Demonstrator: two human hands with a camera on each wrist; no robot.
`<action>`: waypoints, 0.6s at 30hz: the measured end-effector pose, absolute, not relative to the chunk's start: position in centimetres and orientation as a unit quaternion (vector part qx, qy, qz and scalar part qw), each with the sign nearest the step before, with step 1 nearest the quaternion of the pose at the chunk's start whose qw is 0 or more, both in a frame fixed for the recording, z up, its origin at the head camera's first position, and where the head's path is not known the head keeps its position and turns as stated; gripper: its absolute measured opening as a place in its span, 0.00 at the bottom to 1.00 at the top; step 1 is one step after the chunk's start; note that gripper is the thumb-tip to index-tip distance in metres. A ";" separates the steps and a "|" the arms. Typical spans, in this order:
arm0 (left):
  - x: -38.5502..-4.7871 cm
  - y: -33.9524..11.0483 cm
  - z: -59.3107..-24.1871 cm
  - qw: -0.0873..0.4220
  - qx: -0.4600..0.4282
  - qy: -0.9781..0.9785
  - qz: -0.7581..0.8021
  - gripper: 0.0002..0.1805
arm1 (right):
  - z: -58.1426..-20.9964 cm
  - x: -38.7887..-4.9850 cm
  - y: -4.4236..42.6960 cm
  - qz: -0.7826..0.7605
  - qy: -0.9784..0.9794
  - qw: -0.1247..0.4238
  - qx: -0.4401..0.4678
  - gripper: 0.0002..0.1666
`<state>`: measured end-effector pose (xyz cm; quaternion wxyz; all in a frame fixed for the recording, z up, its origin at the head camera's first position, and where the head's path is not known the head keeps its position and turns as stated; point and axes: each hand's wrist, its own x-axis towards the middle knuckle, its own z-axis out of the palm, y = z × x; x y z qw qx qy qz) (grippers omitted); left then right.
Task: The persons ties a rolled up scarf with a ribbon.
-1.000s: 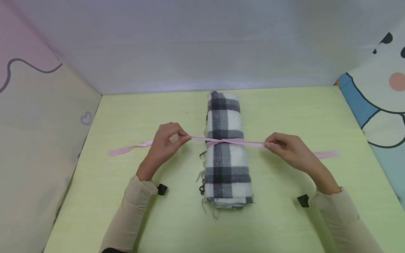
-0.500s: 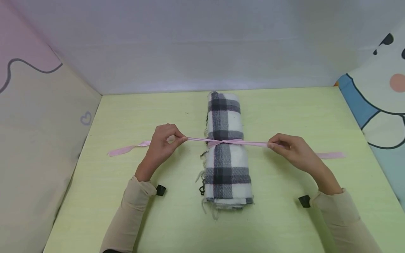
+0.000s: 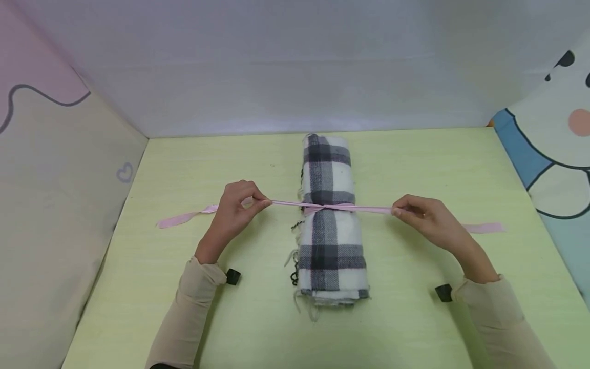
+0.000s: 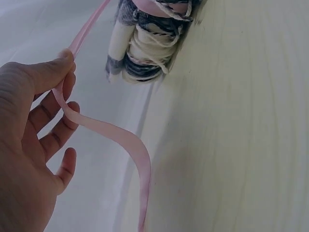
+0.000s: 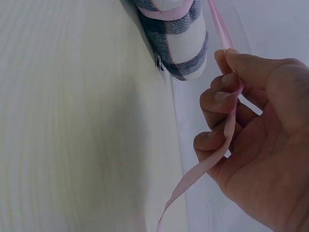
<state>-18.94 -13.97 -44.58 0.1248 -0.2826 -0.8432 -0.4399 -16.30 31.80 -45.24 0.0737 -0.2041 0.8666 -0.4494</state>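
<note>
A checked black, grey and white scarf (image 3: pixel 324 251), folded or rolled into a long bundle with fringe on its left side, lies on the table. Round its middle runs a pink ribbon (image 3: pixel 343 207), crossed on top and drawn taut to both sides. Between thumb and index finger my left hand (image 3: pixel 237 207) pinches one end part, left of the scarf; the loose tail (image 4: pixel 130 142) hangs down past the palm. On the other side my right hand (image 3: pixel 426 218) pinches the opposite part, its tail (image 5: pixel 193 174) trailing below the fingers.
The pale yellow-green table (image 3: pixel 276 338) meets a whitish back wall (image 3: pixel 295 92). A side panel with a heart (image 3: pixel 125 172) stands left, and a cartoon-printed panel (image 3: pixel 560 189) right. Small black devices (image 3: pixel 233 277) sit at both cuffs.
Both hands have moved slightly apart, the left one leftward and the right one rightward, with the ribbon still pinched. The right tail reaches further right. The scarf stays in place.
</note>
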 end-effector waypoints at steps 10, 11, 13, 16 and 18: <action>-17.7 -18.0 -42.2 -0.019 -0.165 -0.892 -0.420 0.04 | -45.1 -17.1 33.0 -0.423 0.877 0.136 -0.183 0.08; -17.6 -18.5 -42.1 -0.037 -0.150 -0.897 -0.414 0.05 | -45.0 -17.2 33.4 -0.421 0.877 0.144 -0.182 0.08; -17.6 -19.8 -41.7 -0.068 -0.130 -0.903 -0.404 0.07 | -45.0 -17.5 34.2 -0.417 0.878 0.157 -0.178 0.08; -17.8 -21.9 -41.4 -0.102 -0.121 -0.900 -0.405 0.11 | -44.8 -18.0 35.9 -0.413 0.879 0.171 -0.168 0.09; -18.2 -23.3 -41.1 -0.114 -0.123 -0.895 -0.414 0.12 | -44.7 -18.3 37.2 -0.408 0.881 0.178 -0.157 0.09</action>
